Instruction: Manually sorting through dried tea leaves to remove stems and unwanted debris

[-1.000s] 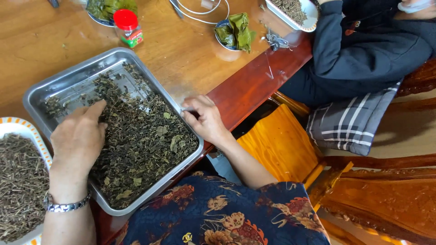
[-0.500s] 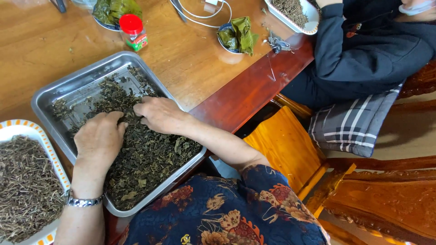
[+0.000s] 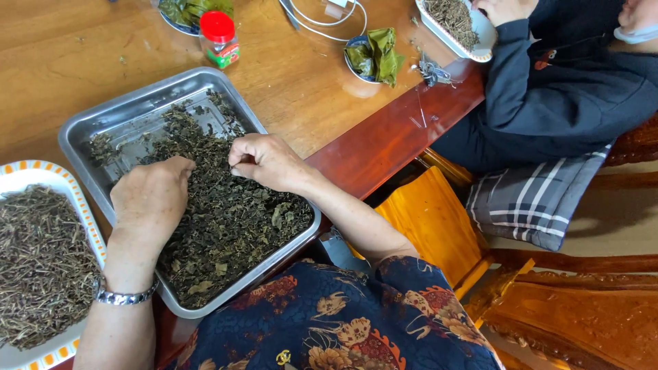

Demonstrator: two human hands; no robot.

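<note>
A metal tray on the wooden table holds a heap of dark dried leaves. My left hand rests palm down on the leaves at the tray's left side, fingers curled into them. My right hand hovers over the middle of the heap with its fingertips pinched together on a bit of leaf. A silver bracelet circles my left wrist.
A white dish with an orange rim full of dried stems sits at the left. Farther back stand a red-capped jar, a bowl of green leaves, a white cable. Another person in dark clothes sits right.
My right hand came from the tray's right edge to the middle of the leaves and pinched some. My left hand shifted slightly up the heap. The view drifted a little.
</note>
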